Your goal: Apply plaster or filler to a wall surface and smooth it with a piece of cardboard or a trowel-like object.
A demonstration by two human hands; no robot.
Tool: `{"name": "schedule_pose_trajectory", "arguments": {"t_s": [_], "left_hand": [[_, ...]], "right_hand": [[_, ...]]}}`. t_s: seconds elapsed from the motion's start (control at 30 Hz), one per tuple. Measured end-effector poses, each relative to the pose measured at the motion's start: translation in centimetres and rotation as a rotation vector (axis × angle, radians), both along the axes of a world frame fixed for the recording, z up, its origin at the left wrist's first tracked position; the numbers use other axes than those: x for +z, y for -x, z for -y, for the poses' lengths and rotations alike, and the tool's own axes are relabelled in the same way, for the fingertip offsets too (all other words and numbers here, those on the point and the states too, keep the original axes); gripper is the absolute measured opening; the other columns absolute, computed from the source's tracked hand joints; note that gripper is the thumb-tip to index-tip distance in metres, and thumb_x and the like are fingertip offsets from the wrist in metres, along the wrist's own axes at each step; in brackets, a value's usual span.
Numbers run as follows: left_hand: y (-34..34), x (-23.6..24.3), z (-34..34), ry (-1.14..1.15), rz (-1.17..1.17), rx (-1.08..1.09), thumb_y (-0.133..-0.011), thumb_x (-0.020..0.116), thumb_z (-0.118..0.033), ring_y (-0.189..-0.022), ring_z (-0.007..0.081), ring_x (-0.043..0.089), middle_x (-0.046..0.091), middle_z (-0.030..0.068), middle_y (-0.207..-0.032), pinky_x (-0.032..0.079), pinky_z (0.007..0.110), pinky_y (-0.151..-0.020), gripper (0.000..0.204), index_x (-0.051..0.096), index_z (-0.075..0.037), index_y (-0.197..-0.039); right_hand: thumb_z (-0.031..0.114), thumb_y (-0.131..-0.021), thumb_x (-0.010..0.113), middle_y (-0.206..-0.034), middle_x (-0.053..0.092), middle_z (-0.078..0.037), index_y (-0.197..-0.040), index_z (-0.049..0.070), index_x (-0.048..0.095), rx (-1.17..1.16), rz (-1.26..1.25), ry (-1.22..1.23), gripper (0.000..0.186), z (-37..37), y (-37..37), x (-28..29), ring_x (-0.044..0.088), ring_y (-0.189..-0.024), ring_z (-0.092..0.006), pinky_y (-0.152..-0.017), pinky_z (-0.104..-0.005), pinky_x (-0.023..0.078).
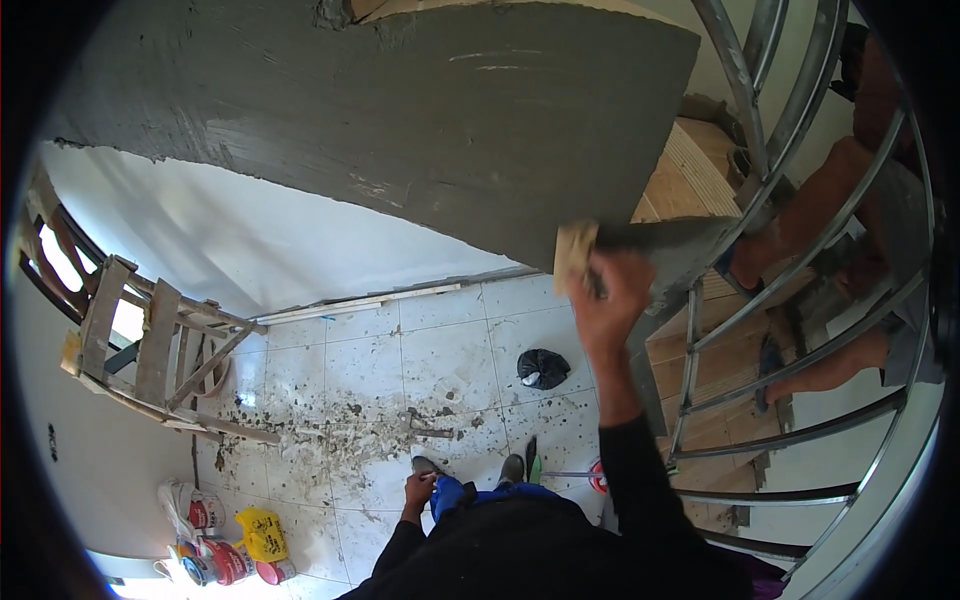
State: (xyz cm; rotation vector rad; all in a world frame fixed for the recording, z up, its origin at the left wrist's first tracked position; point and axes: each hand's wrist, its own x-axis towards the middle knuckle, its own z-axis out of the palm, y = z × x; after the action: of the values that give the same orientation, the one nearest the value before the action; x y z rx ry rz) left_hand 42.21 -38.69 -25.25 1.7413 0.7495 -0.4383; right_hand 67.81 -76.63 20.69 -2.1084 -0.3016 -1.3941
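Observation:
My right hand [618,295] is reached out and closed round a flat tan block [575,252]. Motion blurs the block, and I cannot tell whether it is a sponge or a wooden float. It meets the lower edge of a wet grey plastered surface [450,130] that slopes across the top of the view. Low by my thigh, my left hand [420,488] has its fingers curled; whatever they may hold is too small to make out.
Metal railings [790,340] curve along the right, with another person's legs [830,375] on the tiled stairs [700,370] behind. A wooden trestle [165,340] stands left. Mortar crumbs, a hammer-like tool [435,433] and a black bag [543,368] lie on white tiles. Buckets [232,562] sit lower left.

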Motion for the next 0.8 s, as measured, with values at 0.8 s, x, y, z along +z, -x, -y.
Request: {"name": "schedule_pose_trajectory", "arguments": {"t_s": [0.8], "left_hand": [[-3.5,3.3,-0.2,-0.114,-0.048,-0.229,-0.092,0.066,-0.021,-0.086,0.0200,0.073,0.073,0.0099,-0.105,0.054,0.032,-0.065,0.037,0.064,-0.007,-0.127]], "right_hand": [[0.007,-0.063,0.086,-0.086,0.063,-0.001,-0.092,0.012,0.068,0.156,0.194,-0.243,0.035,-6.5,-1.4,4.0,0.059,-0.083,-0.0204,-0.085,-0.0399,0.036]]}}
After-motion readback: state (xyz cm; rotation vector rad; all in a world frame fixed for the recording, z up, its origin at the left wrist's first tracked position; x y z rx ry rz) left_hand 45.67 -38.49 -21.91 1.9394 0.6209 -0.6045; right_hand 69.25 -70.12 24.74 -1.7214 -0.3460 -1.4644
